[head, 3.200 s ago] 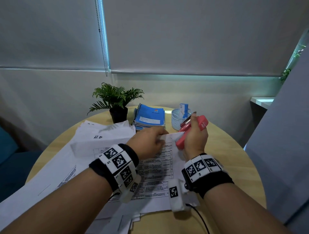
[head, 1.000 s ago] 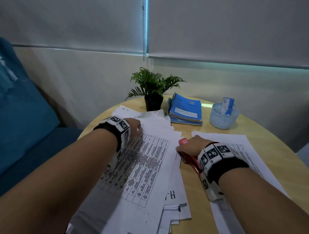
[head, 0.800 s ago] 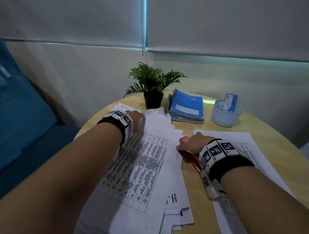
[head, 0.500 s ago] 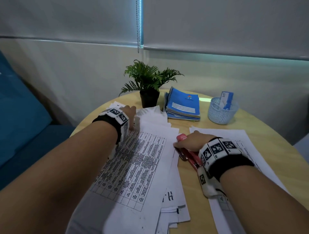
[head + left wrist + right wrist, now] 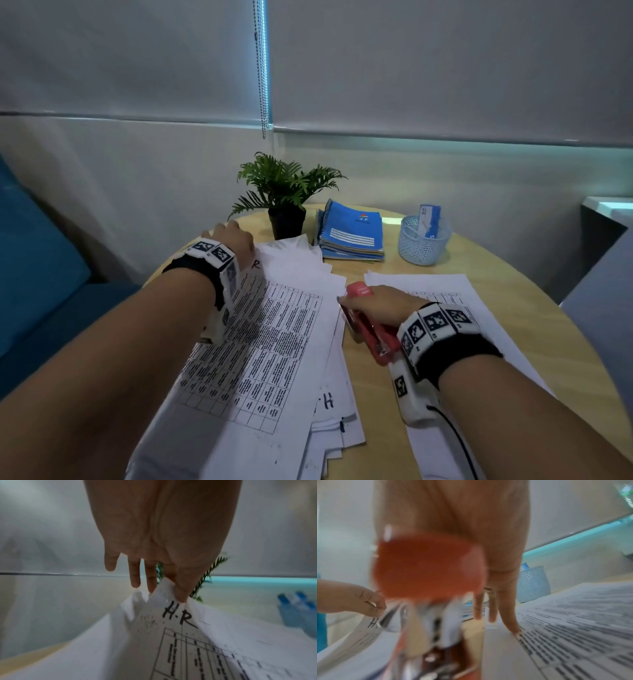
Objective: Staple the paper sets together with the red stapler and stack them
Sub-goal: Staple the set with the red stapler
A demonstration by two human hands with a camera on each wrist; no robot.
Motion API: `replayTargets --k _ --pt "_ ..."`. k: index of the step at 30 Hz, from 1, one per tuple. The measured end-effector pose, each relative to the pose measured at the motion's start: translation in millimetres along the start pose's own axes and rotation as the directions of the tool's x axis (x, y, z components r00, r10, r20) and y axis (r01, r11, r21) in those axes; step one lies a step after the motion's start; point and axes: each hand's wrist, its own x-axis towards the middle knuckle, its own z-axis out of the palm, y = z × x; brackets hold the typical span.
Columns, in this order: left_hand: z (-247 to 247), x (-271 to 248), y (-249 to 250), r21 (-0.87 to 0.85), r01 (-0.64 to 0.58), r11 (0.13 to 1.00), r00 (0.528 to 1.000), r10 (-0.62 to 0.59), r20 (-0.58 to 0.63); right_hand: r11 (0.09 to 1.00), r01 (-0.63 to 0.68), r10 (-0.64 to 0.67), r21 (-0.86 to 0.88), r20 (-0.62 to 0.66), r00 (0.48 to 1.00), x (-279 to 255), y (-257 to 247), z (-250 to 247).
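A loose pile of printed sheets [image 5: 274, 342] covers the left half of the round table. My left hand [image 5: 236, 240] reaches to its far corner. In the left wrist view thumb and forefinger [image 5: 169, 588] pinch the lifted corner of the top sheet [image 5: 188, 642], marked "H.R". My right hand [image 5: 380, 303] holds the red stapler [image 5: 373, 337] low on the table between the pile and a separate paper set [image 5: 442, 284] on the right. The right wrist view shows the stapler [image 5: 426, 566] blurred and close, with my fingertips [image 5: 515, 630] touching that set [image 5: 582, 622].
At the back of the wooden table [image 5: 534, 308] stand a small potted plant [image 5: 286, 192], a stack of blue spiral notebooks [image 5: 352, 233] and a pale mesh cup [image 5: 423, 240]. A blue sofa [image 5: 34, 257] is at the left, a grey panel at the right.
Three seconds ago both hands held a paper set and the raised stapler. That set now lies at the right; my left hand has reached the pile's far corner and lifted it.
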Motion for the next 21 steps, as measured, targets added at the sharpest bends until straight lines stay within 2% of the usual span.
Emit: replayTargets --k 1,2,5,7,12,13,16,19,21 --pt "-11.3 -7.6 -1.5 -0.127 0.002 0.992 0.999 -0.006 -0.037 0.992 0.058 -0.06 0.108 0.015 0.998 -7.4 -0.1 -1.0" --pt "-22.5 -13.3 -4.4 -0.27 -0.016 0.963 0.998 -0.002 -0.068 0.982 0.118 -0.118 0.146 -0.005 0.993 -15.1 -0.6 -2.3" --pt "-62.3 -29.8 -6.4 -0.598 -0.099 0.796 0.99 0.015 -0.144 0.934 0.264 -0.244 0.239 -0.108 0.964 -31.9 -2.0 -0.8" --pt "-88.6 -47.3 -2.1 -0.702 -0.188 0.687 0.971 0.021 -0.24 0.874 0.312 -0.288 0.373 -0.119 0.95 -42.9 -5.2 3.5" --pt "-124.9 -78.4 11.9 -0.77 -0.337 0.542 0.929 0.059 -0.365 0.738 0.381 -0.377 0.557 -0.129 0.917 -67.8 -13.7 17.5" --pt "-127.9 -82.3 14.0 -0.767 -0.355 0.535 0.922 0.064 -0.381 0.704 0.397 -0.384 0.589 -0.155 0.91 -71.6 -14.3 17.8" --pt "-135.2 -91.8 18.6 -0.708 -0.38 0.596 0.9 0.059 -0.433 0.617 0.419 -0.353 0.666 -0.241 0.904 -83.0 -13.1 8.3" --pt "-136.8 -94.9 19.7 -0.638 -0.371 0.675 0.901 0.094 -0.423 0.687 0.398 -0.297 0.608 -0.265 0.917 -92.7 -10.4 -14.2" --pt "-130.5 -92.5 20.1 -0.582 -0.342 0.738 0.922 0.145 -0.359 0.756 0.35 -0.246 0.553 -0.255 0.935 -98.9 -8.9 -29.4"
